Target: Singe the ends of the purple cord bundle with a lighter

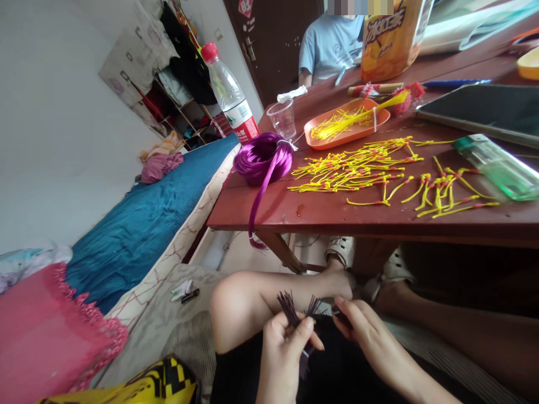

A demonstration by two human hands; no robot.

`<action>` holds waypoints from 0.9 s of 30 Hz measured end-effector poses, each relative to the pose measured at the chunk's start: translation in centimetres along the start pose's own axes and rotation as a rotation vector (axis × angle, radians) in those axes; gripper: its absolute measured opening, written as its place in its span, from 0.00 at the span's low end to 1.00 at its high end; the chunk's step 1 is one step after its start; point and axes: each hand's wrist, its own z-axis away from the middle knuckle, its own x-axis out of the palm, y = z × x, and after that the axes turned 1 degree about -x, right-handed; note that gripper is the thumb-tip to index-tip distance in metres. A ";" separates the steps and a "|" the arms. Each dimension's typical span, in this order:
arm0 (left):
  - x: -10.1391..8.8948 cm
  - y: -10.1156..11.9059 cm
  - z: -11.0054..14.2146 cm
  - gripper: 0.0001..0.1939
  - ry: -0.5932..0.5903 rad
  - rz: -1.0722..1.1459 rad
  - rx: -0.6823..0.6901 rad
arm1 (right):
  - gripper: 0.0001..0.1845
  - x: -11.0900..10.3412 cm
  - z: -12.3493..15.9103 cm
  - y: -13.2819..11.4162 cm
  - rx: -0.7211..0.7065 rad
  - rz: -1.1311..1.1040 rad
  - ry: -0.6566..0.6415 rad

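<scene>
Over my lap, my left hand (290,339) pinches a bundle of thin dark purple strands (287,307). The strands fan into two tufts above my fingers, and their lower ends show beneath the hand with a pale band around them. Just to the right, my right hand (357,325) is closed, with a small dark object (342,315) partly showing at its fingertips; its kind is hidden. The two hands are apart. On the table above them lie a coil of shiny purple cord (263,160) and several short knotted yellow cords (349,168) with red beads or knots.
The red-brown table (311,210) holds an orange tray (337,138) of yellow strands, a plastic cup (283,119), a water bottle (231,92), a green lighter (499,168), a dark tablet (484,109) and an iced-tea bottle (391,39). A person (332,47) sits across. A bed (160,207) stands left.
</scene>
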 end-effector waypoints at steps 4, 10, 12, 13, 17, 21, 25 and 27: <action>-0.1 -0.3 0.0 0.13 0.000 0.000 -0.007 | 0.25 0.0 0.0 -0.1 -0.042 0.009 0.011; -0.2 -0.2 -0.1 0.13 -0.027 -0.010 0.016 | 0.26 0.3 0.0 0.0 -0.013 -0.007 0.025; -0.2 0.0 0.0 0.13 -0.046 -0.022 0.021 | 0.25 0.3 0.1 0.1 -0.018 -0.006 0.019; -0.2 0.1 0.0 0.13 -0.048 -0.021 0.017 | 0.25 0.3 0.1 0.1 -0.021 -0.002 0.022; -0.3 -0.2 -0.1 0.13 -0.052 -0.022 0.005 | 0.24 0.2 0.0 0.2 -0.003 -0.018 0.032; -0.4 -0.8 -0.2 0.13 -0.052 -0.043 0.003 | 0.24 -0.1 -0.2 0.0 -0.014 -0.003 0.061; -0.4 -0.9 -0.2 0.12 -0.027 -0.063 0.004 | 0.24 -0.2 -0.2 -0.6 -0.041 0.048 0.016; -0.3 -0.8 -0.2 0.13 -0.022 -0.075 0.003 | 0.24 -0.2 -0.1 -0.8 -0.038 0.052 -0.008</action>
